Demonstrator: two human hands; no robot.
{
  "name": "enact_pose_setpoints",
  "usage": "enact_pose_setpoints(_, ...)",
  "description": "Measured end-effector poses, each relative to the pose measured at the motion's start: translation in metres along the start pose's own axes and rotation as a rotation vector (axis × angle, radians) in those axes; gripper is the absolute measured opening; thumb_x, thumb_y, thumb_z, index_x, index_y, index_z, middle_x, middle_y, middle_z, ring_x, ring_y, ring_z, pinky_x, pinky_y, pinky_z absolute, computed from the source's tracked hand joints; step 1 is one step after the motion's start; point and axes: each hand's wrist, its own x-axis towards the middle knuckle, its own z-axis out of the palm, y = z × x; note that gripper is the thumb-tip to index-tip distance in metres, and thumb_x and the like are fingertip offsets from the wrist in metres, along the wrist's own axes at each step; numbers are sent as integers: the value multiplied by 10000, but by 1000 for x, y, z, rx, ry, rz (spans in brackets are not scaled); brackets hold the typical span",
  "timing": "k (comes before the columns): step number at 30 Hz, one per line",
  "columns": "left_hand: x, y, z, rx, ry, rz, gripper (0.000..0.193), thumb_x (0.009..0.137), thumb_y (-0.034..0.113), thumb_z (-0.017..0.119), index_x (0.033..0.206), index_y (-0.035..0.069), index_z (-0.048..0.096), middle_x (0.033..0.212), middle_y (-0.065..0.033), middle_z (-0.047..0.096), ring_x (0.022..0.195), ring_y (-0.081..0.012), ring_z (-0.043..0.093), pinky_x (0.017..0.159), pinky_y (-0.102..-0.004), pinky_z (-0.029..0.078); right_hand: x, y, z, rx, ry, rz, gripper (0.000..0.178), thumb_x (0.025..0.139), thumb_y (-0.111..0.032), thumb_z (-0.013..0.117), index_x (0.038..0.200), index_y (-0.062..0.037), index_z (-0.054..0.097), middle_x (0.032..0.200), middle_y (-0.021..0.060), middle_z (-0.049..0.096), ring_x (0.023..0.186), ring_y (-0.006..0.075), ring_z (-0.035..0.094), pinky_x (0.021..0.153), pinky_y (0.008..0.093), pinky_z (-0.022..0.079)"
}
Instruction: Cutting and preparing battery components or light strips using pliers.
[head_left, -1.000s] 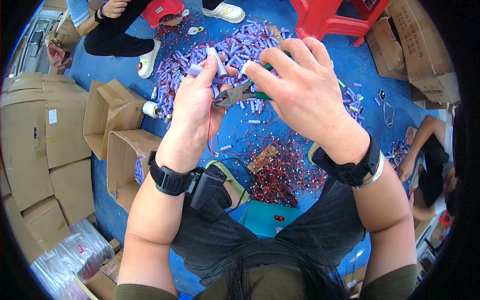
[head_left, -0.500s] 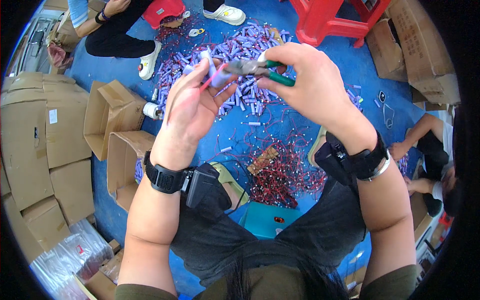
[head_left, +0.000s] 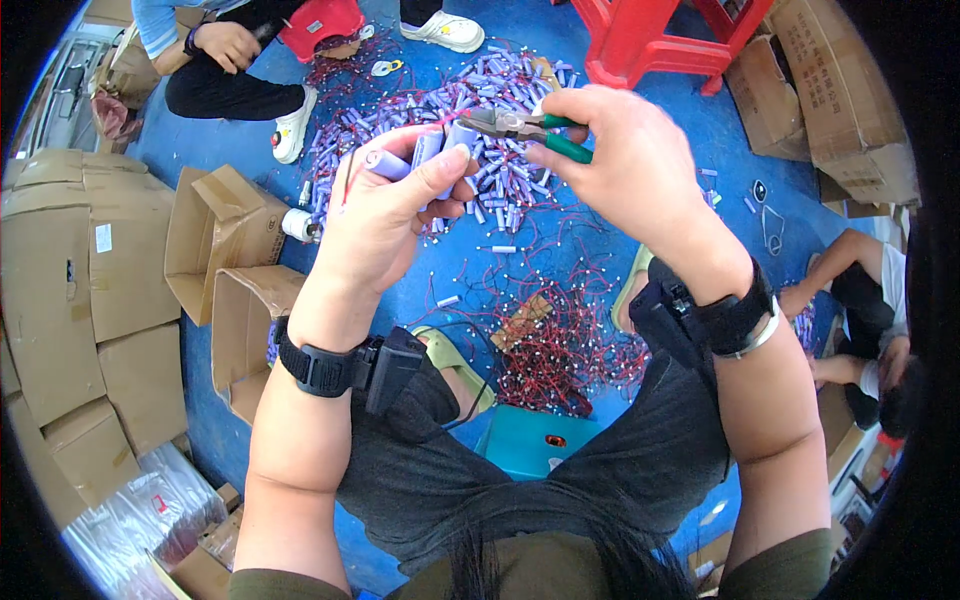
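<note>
My left hand (head_left: pixel 372 225) is closed around several purple cylindrical battery cells (head_left: pixel 427 150), with the thumb pressed across them. One cell lies tilted towards the palm, and others stand up between the fingers. My right hand (head_left: pixel 640 165) grips pliers (head_left: pixel 508 124) with green handles. The plier jaws are at the top of the cell nearest them, by a bit of red wire; whether they bite on the wire is too small to tell. Beneath both hands, a heap of purple cells (head_left: pixel 508 205) with red wires spreads over the floor.
A tangle of red and black wires (head_left: pixel 550 375) lies between my feet, by a teal stool (head_left: pixel 520 440). Open cardboard boxes (head_left: pixel 235 225) stand at left, a red stool (head_left: pixel 650 55) at far right. One person (head_left: pixel 235 80) sits across, another (head_left: pixel 860 290) at right.
My left hand has turned and curled its fingers, bringing the thumb over the cells. The pliers have shifted slightly up and right. The hand of the person across has lowered.
</note>
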Motion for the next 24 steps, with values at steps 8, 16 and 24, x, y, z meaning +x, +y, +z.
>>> enact_pose_setpoints(8, -4, 3, 11, 28, 147, -210, 203, 840, 216, 620, 939, 41, 595, 772, -41, 607, 646, -92, 572, 559, -209, 458, 8, 7, 13, -631, 561, -399, 32, 654, -203, 579, 683, -203, 567, 658, -54, 497, 677, 149, 491, 641, 334, 358)
enact_pose_setpoints(16, 0, 1, -1, -576, 33, -413, 189, 843, 178, 593, 988, 59, 621, 766, -64, 633, 574, -100, 593, 472, -196, 475, 9, 10, 14, -626, 585, -378, 69, 673, -213, 583, 740, -201, 579, 686, -54, 502, 686, 153, 498, 655, 342, 356)
enact_pose_setpoints(24, 9, -14, -13, -637, -7, -610, 186, 845, 169, 590, 978, 40, 587, 752, -58, 611, 549, -94, 554, 498, -227, 482, 22, 10, -10, -837, 569, -97, 73, 730, -235, 585, 767, -185, 624, 646, 0, 563, 639, 227, 572, 601, 374, 451)
